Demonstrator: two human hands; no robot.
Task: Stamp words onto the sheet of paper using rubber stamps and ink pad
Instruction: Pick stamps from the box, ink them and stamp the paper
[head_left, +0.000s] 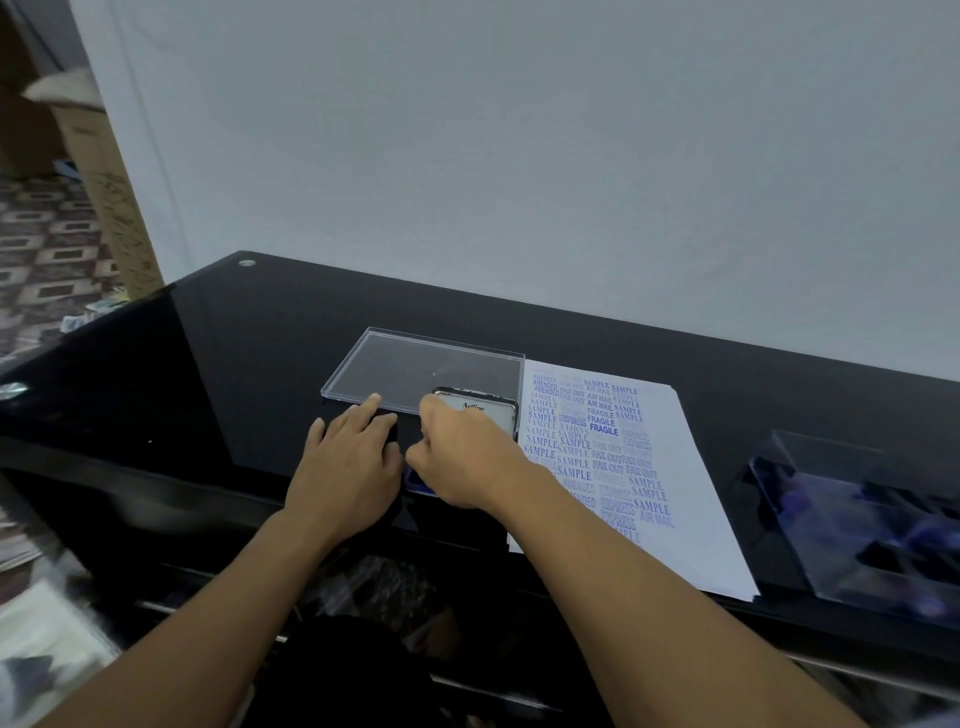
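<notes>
Seemingly at the inking step. Right hand (462, 457) curled down over the open ink pad (483, 413), just left of the sheet of paper (691, 467); cannot tell whether pinching a stamp or nothing, hidden beneath the knuckles. Left hand (348, 457) laid flat and relaxed, fingers straight, on the dark worktop (234, 364) just left of the pad, fingertips at the near edge of a clear tray (415, 364). Paper crowded with blue words on its left half, bare on the right. Next, probably: lift clear of the pad, cross right to a bare patch, press down squarely without rocking, to avoid a smear.
</notes>
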